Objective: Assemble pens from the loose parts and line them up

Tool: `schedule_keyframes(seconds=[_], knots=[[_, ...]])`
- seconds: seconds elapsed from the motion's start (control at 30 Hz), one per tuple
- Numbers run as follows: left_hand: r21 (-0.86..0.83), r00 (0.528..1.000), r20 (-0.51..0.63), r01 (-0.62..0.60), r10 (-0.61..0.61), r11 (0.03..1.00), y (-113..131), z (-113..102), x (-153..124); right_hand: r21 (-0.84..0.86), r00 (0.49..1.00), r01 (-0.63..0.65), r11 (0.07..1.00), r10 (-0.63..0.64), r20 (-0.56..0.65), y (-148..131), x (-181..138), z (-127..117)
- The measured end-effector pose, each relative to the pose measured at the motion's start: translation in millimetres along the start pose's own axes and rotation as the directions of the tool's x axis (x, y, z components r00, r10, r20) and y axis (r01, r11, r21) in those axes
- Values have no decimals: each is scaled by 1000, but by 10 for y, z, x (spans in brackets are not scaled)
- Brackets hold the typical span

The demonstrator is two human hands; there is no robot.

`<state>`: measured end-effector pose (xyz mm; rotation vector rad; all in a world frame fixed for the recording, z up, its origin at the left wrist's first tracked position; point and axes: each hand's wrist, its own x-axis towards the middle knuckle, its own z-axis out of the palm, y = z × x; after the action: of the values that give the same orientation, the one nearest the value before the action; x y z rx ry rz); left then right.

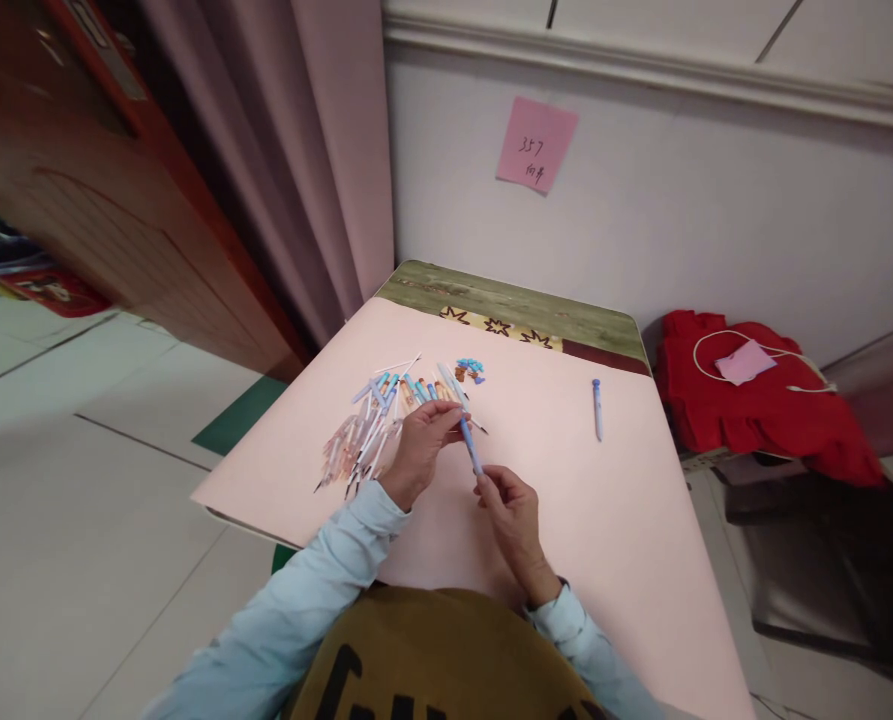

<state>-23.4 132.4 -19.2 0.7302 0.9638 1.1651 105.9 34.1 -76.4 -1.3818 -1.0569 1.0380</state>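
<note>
A blue pen (471, 447) is held at a slant between my two hands above the table. The fingers of my left hand (425, 440) pinch its upper end. Lower down, my right hand (512, 508) grips the other end between thumb and fingers. Left of my left hand lies a loose pile of pen parts (363, 435), with clear barrels, white refills and coloured pieces. Just beyond the left hand is a small heap of blue and brown caps (468, 371). One blue pen (597, 410) lies by itself on the right.
Pale paper covers the table (603, 560), with a green wood-patterned strip (521, 295) bare at its far edge. A red cloth (686, 390) with a white cable (791, 388) sits on a seat to the right. A pink note (537, 145) is stuck on the wall.
</note>
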Motion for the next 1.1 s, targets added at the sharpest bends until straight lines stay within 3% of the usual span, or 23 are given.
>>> schedule_keyframes(seconds=[0.27,0.47,0.83,0.97,1.1], knots=[[50,999,-31,-42,44,998,-20,8,30,-52,999,-1,999,4,53,21,-15,5],[75,998,-9,-60,61,995,-57,38,0,-247,998,43,968,-54,-37,-19,-6,-53],[76,999,-36,-22,25,997,-107,49,-42,-91,992,-5,996,-6,-128,-16,-6,-74],[287,996,75,20,-43,958,-350,-108,-203,-96,968,-45,994,20,-250,32,150,-392],[513,980,194,-60,-47,856,-560,-286,-390,-192,896,-77,978,-17,-444,123,435,-1056]])
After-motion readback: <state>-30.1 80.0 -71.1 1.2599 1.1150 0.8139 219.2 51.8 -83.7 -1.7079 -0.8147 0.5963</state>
